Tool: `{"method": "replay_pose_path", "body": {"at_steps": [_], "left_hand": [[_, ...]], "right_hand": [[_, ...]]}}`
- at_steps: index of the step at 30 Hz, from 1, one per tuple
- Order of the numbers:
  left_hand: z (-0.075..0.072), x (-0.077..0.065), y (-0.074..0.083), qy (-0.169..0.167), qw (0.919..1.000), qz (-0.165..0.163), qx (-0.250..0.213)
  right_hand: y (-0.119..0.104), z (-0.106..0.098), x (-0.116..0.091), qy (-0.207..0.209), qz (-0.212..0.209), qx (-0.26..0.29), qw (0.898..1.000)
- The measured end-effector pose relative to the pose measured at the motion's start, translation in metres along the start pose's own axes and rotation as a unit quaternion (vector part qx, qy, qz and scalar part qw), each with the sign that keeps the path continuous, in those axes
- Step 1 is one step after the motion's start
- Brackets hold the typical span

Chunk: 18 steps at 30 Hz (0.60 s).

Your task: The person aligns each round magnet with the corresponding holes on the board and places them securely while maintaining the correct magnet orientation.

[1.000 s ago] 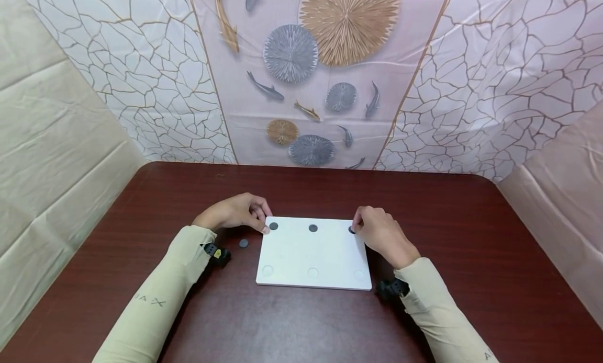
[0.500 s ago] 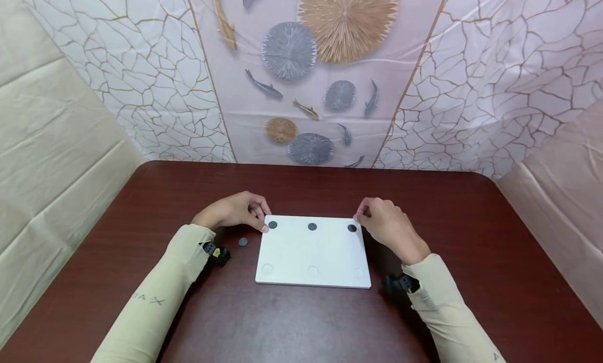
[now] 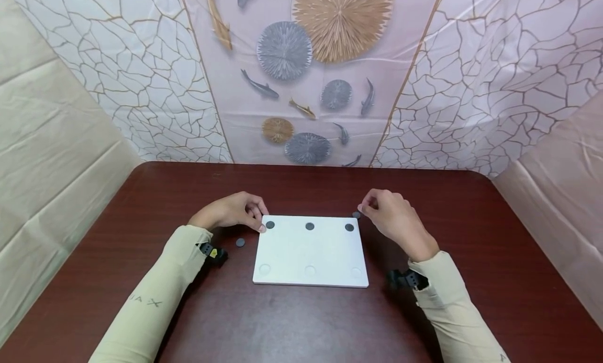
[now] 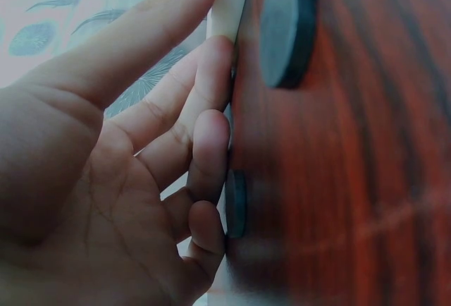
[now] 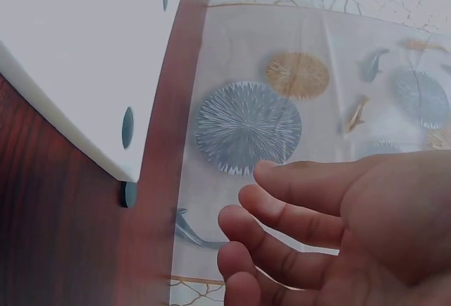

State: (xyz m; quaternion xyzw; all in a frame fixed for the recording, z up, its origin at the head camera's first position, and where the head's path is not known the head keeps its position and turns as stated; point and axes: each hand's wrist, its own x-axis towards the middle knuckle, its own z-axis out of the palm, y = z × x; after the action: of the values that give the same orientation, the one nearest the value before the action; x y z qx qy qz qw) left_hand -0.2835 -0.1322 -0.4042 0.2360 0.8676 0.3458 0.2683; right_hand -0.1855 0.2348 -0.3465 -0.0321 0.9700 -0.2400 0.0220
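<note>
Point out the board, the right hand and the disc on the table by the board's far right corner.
Board [image 3: 308, 250]: head view, bare middle of its top.
Right hand [image 3: 395, 219]: head view, back of the hand.
Disc [image 3: 356, 215]: head view, middle of its top.

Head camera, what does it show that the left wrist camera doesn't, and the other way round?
Only head: the right hand, a loose disc near it, and three inset discs on the white board.
Only left wrist: the palm of the left hand and a second disc by its little finger.
Both: the left hand, white board, tabletop, backdrop and a nearer disc.
</note>
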Motion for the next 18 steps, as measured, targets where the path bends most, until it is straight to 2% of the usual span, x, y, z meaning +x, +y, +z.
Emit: {"method": "replay_pose_path", "body": {"at_steps": [11,18], "left_hand": [[0.001,-0.002,-0.003,-0.001,1.0000,0.000,-0.007],[0.000,0.000,-0.001,0.002,1.0000,-0.002,-0.006]], "right_hand": [[0.009,0.003,0.006,0.017,-0.016,0.023,0.999],[0.019,0.011,0.013,0.000,-0.004,0.050,0.999]]}}
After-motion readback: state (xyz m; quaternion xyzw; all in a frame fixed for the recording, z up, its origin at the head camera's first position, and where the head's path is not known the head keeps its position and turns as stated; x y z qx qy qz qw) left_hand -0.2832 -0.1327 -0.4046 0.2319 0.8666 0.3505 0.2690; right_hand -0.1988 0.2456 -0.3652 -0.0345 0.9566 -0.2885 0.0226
